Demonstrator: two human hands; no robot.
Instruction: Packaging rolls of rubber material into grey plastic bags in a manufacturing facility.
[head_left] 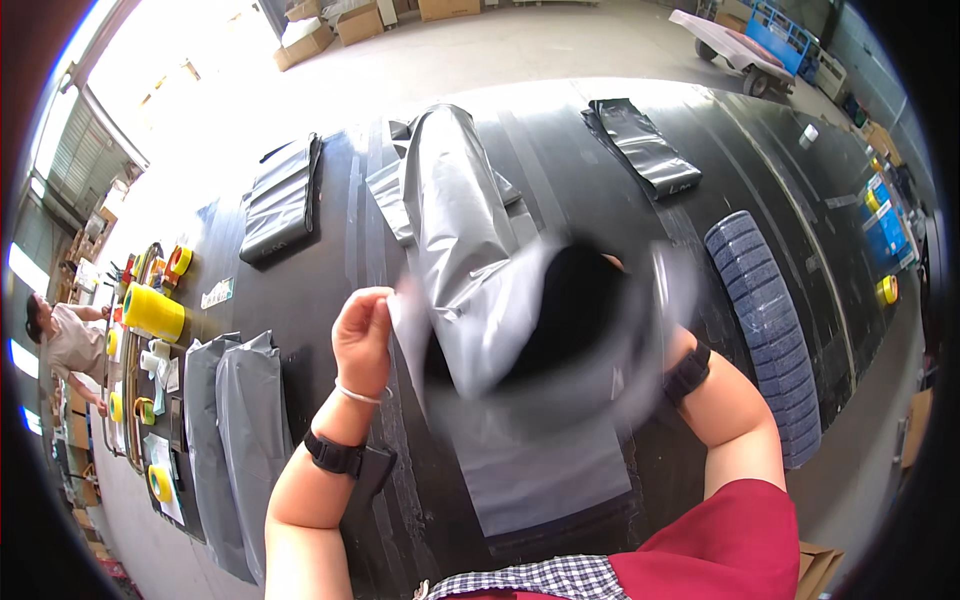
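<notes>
the left hand [362, 338] pinches the mouth edge of a floppy grey plastic mailing bag [470, 270] held above the black surface [330, 290]; the right hand [625, 300] is blurred, its grip unreadable. the thin edge could slip free, spilling the dark item [575, 310] inside.

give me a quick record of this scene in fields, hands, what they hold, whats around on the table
left hand: left hand pinches the edge of a grey plastic mailing bag, raised above the table
right hand: mostly hidden behind the blurred bag; only the forearm with a black wrist strap shows
bag opening: dark, motion-blurred, contents cannot be told
surface: long black table
to the person's left: two filled grey bags, a flat stack of grey bags, yellow tape rolls
to the right: stack of dark blue folded items, another flat bag stack
other people: one person at the far left edge
</notes>
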